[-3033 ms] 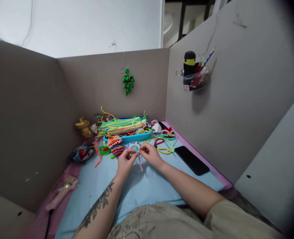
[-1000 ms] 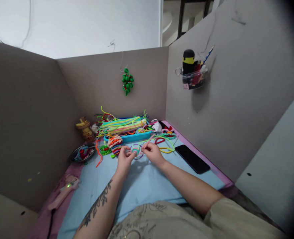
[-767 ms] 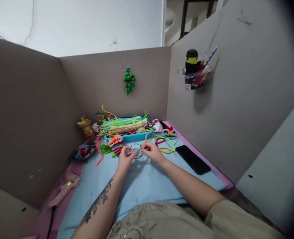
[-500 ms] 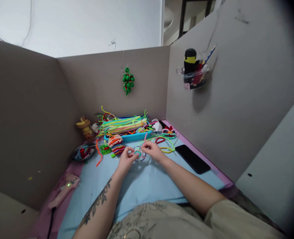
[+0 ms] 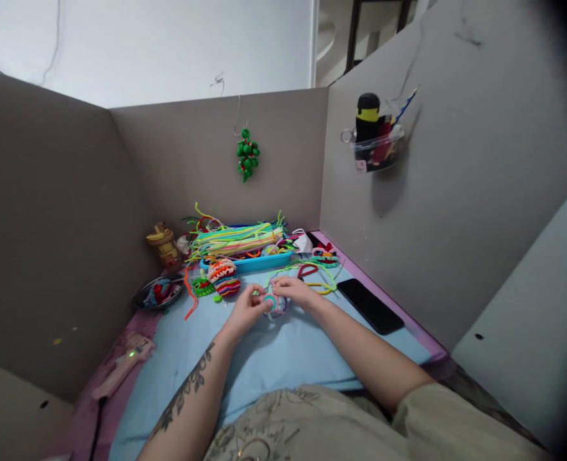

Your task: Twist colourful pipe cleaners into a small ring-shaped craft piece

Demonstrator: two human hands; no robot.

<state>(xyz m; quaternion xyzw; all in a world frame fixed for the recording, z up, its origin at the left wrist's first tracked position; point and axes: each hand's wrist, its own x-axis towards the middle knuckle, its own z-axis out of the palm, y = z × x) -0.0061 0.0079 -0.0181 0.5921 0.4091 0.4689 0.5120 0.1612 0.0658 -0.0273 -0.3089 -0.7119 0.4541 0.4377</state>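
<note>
A small round piece of coiled pipe cleaners, with turquoise, pink and purple showing, is held just above the blue cloth in front of me. My left hand grips its left side between thumb and fingers. At the upper right edge of the piece my right hand is closed in a pinch on a pipe cleaner; the fingers cover most of that strand. Behind both hands stands a blue tray heaped with a bundle of yellow, green and pink pipe cleaners.
Left of the tray sit striped pipe-cleaner pieces, a dark bowl and a yellow-brown cup. A pink glue gun with a green light lies front left. A black phone rests at right. Grey panels enclose the table.
My right hand has come down and closer over the round piece, and the pink pipe cleaner that stood up from its fingers no longer shows. The piece has shifted slightly right.
</note>
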